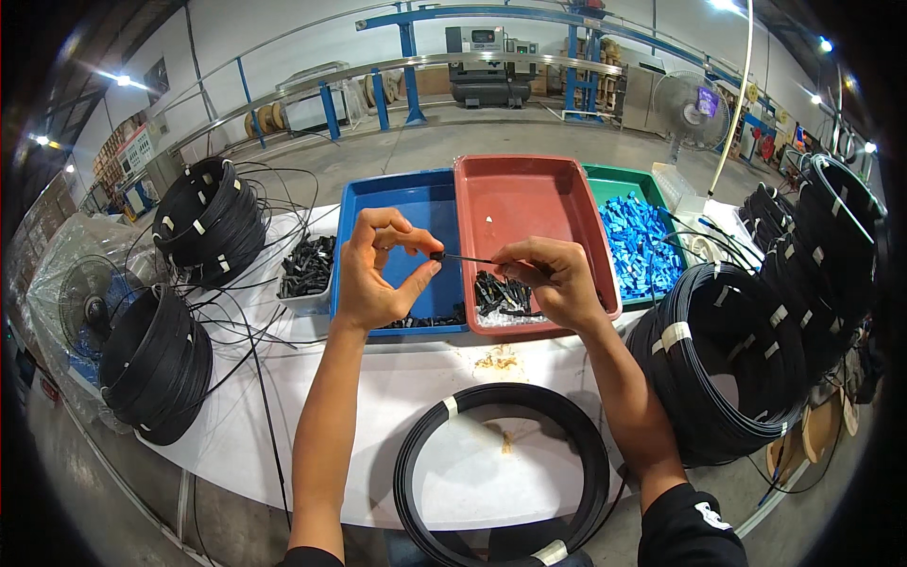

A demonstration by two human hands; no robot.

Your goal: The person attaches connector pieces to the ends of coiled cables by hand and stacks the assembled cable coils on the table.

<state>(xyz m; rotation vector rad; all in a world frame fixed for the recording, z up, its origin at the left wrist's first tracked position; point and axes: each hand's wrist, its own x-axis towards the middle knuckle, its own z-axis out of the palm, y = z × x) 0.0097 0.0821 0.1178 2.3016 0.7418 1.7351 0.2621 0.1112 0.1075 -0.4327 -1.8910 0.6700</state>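
Note:
My left hand (373,274) holds a small black connector-like piece (436,255) between thumb and forefinger, above the blue tray (364,194). In my right hand (557,274), over the red tray (520,175), is a thin black cable (470,259) pinched near its end. The cable's end meets the black piece; how deep it sits inside cannot be made out. Small black parts (504,295) and some clear plastic lie at the near end of the red tray. Below my hands, a coil of black cable (408,472) with white tape bands rests at the table's front edge.
Stacked black cable coils stand on the left (208,222) and right (723,364). A green tray (605,173) holds blue pieces (642,241); a white bin (307,302) holds black parts. Loose cables cross the table's left side. A fan (694,109) stands behind.

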